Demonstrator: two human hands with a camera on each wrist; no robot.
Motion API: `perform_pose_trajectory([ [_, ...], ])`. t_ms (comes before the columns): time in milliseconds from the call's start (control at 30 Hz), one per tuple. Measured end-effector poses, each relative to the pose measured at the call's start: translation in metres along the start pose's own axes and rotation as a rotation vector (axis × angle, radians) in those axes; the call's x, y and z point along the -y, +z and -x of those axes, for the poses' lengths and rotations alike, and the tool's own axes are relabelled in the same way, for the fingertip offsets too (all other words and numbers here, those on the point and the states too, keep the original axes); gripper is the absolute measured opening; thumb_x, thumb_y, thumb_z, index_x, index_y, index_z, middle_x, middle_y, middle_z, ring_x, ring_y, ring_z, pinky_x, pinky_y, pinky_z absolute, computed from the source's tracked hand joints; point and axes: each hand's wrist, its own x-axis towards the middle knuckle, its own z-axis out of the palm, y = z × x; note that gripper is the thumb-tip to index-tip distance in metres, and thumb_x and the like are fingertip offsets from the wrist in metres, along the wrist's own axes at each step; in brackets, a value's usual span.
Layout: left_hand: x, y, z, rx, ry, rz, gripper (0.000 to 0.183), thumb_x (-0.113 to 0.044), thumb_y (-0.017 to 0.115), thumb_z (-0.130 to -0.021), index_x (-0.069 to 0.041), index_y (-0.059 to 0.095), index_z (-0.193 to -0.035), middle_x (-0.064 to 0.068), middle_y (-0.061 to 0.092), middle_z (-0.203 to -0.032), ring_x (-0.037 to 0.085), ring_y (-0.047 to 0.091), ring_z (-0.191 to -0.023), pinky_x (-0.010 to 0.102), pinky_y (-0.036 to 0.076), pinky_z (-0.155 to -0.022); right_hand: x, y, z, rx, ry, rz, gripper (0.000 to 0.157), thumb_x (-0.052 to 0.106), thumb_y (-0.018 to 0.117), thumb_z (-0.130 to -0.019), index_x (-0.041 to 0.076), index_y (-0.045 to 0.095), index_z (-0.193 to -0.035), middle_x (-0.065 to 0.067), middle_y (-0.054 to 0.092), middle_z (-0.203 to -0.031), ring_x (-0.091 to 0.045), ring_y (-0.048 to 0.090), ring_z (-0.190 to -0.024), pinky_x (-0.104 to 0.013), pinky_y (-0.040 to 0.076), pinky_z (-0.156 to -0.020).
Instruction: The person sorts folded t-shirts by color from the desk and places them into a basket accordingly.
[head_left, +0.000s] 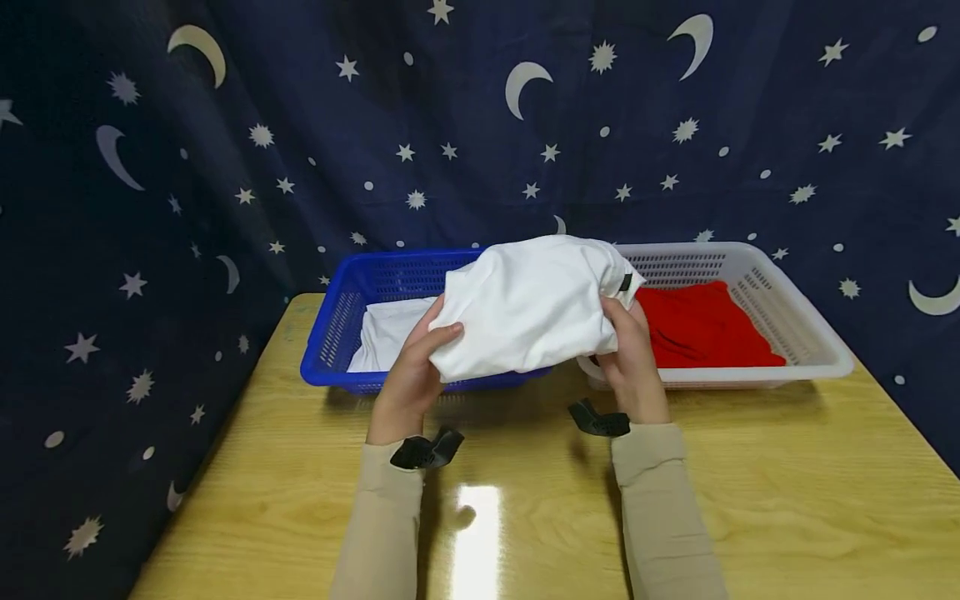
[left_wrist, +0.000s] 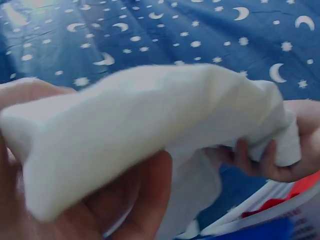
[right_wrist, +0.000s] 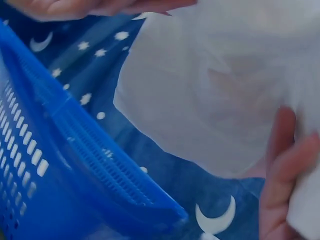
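Note:
A folded white garment [head_left: 525, 308] with a small black tag [head_left: 626, 282] at its right corner is held up over the front of two baskets. My left hand [head_left: 412, 375] grips its left end, thumb on top and fingers beneath, as the left wrist view also shows. At the other end my right hand [head_left: 632, 358] pinches the cloth near the tag. In the left wrist view the garment [left_wrist: 125, 125] sags in a loose layer between the hands. The right wrist view shows fingers [right_wrist: 280, 175] against the cloth's edge.
Behind the left hand stands a blue plastic basket [head_left: 324, 333] with a white cloth [head_left: 393, 325] in it. To its right, a white basket [head_left: 813, 337] holds a red cloth [head_left: 712, 325]. Both stand on a wooden table [head_left: 262, 500] before a dark blue star-and-moon curtain [head_left: 450, 100].

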Motion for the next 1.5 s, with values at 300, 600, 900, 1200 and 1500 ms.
perform_pose_trajectory([
  [300,-0.011,-0.022,0.007,-0.115,0.009,-0.010,0.054,-0.008,0.051,-0.091,-0.021,0.035,-0.141,0.005,0.050,-0.118,0.013,0.062,-0.082,0.024,0.052,-0.067,-0.018,0.022,-0.009,-0.082,-0.022,0.204,0.033,0.004,0.045,-0.093,0.009,0.038,-0.124,-0.003,0.048,-0.113,-0.014,0.052,-0.099,-0.022,0.048,-0.083],
  [600,-0.015,-0.044,0.004,-0.274,-0.020,-0.229,0.052,-0.006,0.054,-0.090,-0.020,0.041,-0.138,0.008,0.051,-0.119,0.015,0.063,-0.079,0.027,0.054,-0.064,-0.034,0.026,-0.013,0.025,0.028,0.494,0.050,0.005,0.038,-0.089,0.010,0.030,-0.137,-0.003,0.040,-0.128,-0.015,0.040,-0.112,-0.027,0.033,-0.099],
  [900,-0.014,-0.056,-0.003,-0.453,0.073,-0.562,0.052,0.001,0.052,-0.085,-0.015,0.048,-0.134,0.005,0.047,-0.132,0.018,0.047,-0.114,0.031,0.041,-0.094,-0.049,0.031,-0.020,0.007,-0.040,0.800,0.071,0.002,0.050,-0.083,0.024,0.022,-0.144,-0.001,0.033,-0.142,-0.016,0.035,-0.124,-0.036,0.028,-0.104],
  [1200,-0.016,-0.057,-0.005,-0.607,0.092,-0.741,0.050,0.003,0.050,-0.085,-0.015,0.050,-0.132,0.004,0.050,-0.133,0.018,0.043,-0.120,0.038,0.033,-0.104,-0.058,0.034,-0.018,0.033,-0.120,1.118,0.083,0.017,0.056,-0.088,0.049,0.002,-0.143,0.002,0.018,-0.153,-0.030,0.039,-0.128,-0.054,0.035,-0.100],
  [1500,-0.014,-0.057,-0.004,-0.626,0.075,-0.808,0.053,0.004,0.049,-0.083,-0.017,0.050,-0.132,0.003,0.051,-0.131,0.018,0.045,-0.115,0.037,0.036,-0.099,-0.061,0.037,-0.017,0.152,-0.181,1.368,0.042,0.014,0.055,-0.090,0.031,0.053,-0.128,-0.001,0.051,-0.134,-0.022,0.045,-0.125,-0.047,0.037,-0.099],
])
